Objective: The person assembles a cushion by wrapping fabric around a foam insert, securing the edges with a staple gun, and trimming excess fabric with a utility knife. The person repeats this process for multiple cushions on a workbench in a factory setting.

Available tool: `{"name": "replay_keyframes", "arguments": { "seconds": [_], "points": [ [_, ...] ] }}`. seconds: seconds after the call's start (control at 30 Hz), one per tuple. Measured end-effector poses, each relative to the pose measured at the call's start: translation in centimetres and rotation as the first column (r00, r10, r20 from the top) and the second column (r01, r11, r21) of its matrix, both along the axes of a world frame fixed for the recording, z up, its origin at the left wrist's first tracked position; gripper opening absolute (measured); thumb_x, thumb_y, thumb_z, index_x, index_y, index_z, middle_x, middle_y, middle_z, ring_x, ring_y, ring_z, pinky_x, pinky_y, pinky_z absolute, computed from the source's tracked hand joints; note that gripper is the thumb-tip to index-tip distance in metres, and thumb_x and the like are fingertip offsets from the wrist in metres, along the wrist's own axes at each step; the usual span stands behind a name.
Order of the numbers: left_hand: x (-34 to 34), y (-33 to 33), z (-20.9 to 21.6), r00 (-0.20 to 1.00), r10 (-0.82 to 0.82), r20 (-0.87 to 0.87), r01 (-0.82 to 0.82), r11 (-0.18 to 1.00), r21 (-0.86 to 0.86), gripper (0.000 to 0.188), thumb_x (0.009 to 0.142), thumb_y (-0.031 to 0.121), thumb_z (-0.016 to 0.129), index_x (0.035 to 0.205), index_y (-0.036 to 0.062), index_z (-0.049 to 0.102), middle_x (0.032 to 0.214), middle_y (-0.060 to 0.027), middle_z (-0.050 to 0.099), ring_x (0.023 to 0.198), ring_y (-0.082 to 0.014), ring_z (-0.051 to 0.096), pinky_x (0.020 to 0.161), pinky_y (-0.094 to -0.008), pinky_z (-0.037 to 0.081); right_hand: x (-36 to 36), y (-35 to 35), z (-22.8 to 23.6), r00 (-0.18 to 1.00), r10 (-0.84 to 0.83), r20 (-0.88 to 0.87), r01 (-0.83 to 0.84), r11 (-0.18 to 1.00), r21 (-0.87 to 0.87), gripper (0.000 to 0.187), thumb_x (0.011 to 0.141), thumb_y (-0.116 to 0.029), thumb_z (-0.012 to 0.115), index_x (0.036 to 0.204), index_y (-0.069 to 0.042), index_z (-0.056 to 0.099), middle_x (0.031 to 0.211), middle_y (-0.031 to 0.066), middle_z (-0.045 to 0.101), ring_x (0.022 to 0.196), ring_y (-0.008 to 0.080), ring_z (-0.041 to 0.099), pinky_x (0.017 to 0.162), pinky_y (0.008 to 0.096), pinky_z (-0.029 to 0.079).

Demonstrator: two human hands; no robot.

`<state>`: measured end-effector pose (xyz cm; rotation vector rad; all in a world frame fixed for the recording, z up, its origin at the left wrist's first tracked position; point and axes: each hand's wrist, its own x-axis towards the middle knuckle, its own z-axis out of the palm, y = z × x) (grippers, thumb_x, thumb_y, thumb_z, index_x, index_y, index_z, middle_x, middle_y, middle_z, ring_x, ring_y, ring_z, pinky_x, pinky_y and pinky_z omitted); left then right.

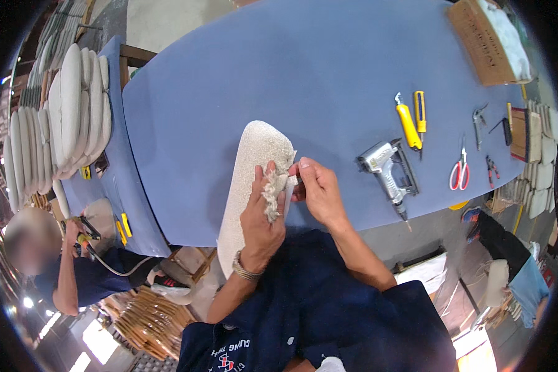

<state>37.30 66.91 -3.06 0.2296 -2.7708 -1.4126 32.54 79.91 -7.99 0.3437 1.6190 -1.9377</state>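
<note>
An upholstered pad (249, 162) in light grey-beige woven fabric stands tilted at the table's near edge, in front of my body. My left hand (263, 217) grips its side, with a frayed strip of the fabric (271, 197) bunched between thumb and fingers. Close by on the right, my right hand (318, 189) is closed in a pinch at the pad's edge, beside a pale flap (289, 186). Something small and dark shows under its fingers; I cannot make out what it is.
On the blue table (229, 80) to the right lie a staple gun (390, 173), two yellow-handled tools (409, 127), red-handled scissors (460, 173), and small pliers (492, 172). A cardboard box (487, 46) sits far right. Stacked pads (80, 111) and a co-worker with a tool (84, 232) are left.
</note>
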Motion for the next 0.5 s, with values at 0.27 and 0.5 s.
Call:
{"name": "replay_keyframes", "arguments": {
  "seconds": [0.27,0.5],
  "points": [
    [-1.3,-4.7,-4.5,0.981,-0.089,-0.174,0.085,0.996,-0.033,0.031,0.098,0.011,0.062,0.122,-0.007,0.067,0.135,-0.0198,0.065,0.137,-0.0426,0.052,0.118,-0.0645,0.03,-3.1,-3.5,-0.7,0.987,0.053,-0.154,-0.029,0.987,0.156,0.035,0.107,-0.03,0.051,0.096,0.0,0.066,0.084,0.0161,0.068,0.071,0.0171,0.067,0.059,0.0323,0.054],
    [-2.0,-6.2,-4.3,0.965,-0.17,-0.201,0.162,0.985,-0.055,0.014,0.076,0.003,0.08,0.088,0.0003,0.073,0.121,-0.0123,0.072,0.131,-0.0374,0.058,0.117,-0.0666,0.033,-4.5,-4.7,1.3,0.985,0.105,-0.136,-0.068,0.965,0.253,0.024,0.098,-0.019,0.07,0.087,0.0,0.059,0.076,0.0059,0.062,0.059,0.0097,0.057,0.051,0.0274,0.043]
  ]
}}
